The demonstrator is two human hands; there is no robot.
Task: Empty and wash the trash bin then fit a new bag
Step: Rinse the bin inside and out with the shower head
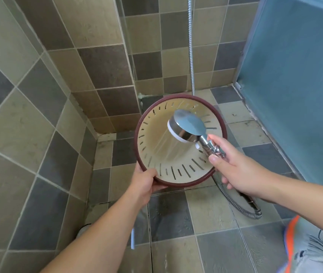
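The trash bin [152, 142] is round and cream-coloured, with slotted walls and a dark red rim. It is tilted so that its opening faces me, above a tiled shower floor. My left hand [146, 184] grips its lower-left rim, thumb inside. My right hand [233, 170] holds the chrome handle of a shower head [187, 125]. The head hangs over the bin's mouth and sprays water down and left into the inside. No bag is in the bin.
The metal shower hose [191, 46] runs up the back wall and loops on the floor [241, 207] under my right arm. Tiled walls close in on the left and behind. A frosted glass panel [294, 85] stands on the right. Clothing with an orange stripe [294, 239] shows bottom right.
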